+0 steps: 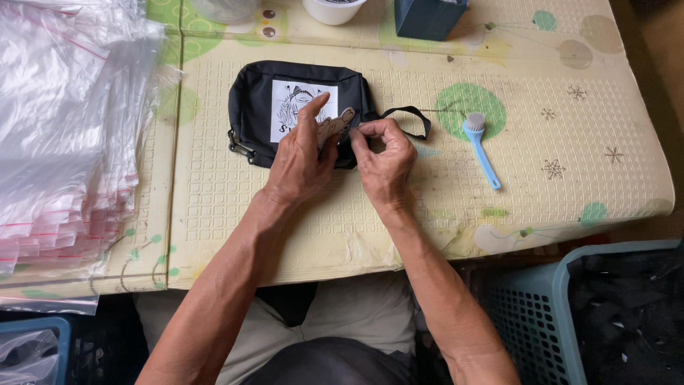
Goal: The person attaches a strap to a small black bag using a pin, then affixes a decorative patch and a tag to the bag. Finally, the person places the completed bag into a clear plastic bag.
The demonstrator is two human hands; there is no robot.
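A small black pouch (256, 107) with a white printed patch lies on the cream foam mat (499, 207). Its black strap (407, 112) loops out to the right. My left hand (299, 160) rests on the pouch's front edge and holds a small brown tag (336, 125) between thumb and fingers, index finger raised. My right hand (385, 160) sits right beside it, fingertips pinched on the right end of the same tag at the pouch's right corner.
A blue-handled brush (481, 150) lies right of the strap. A thick stack of clear plastic bags (64, 128) covers the left side. A white cup (333, 8) and a dark blue box (427, 18) stand at the back. Teal baskets (541, 314) sit below right.
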